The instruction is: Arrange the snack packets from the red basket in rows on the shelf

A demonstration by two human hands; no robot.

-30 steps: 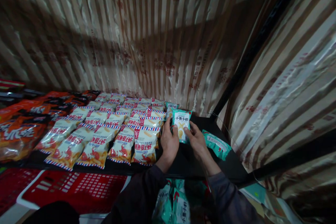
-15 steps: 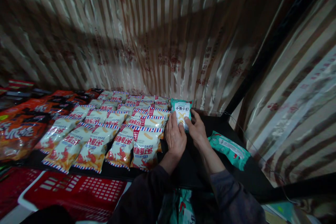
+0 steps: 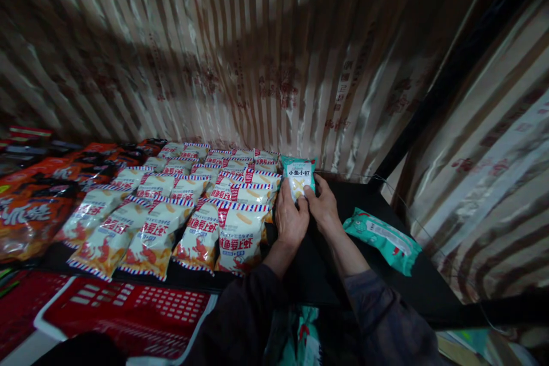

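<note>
A teal and white snack bag stands at the back of the black shelf, beside rows of white and red snack bags. My left hand grips its left side, and my right hand grips its right side with the thumb on its front. To the right of my right hand, another teal bag lies on its side on the shelf.
Orange and black bags fill the shelf's left end. Below the front edge are a red basket and more teal bags. A striped curtain hangs behind, and a dark post slants up at right.
The view has shifted slightly. Both hands remain around the upright teal bag, with little change in their hold. The teal bag at right now appears a bit farther right.
</note>
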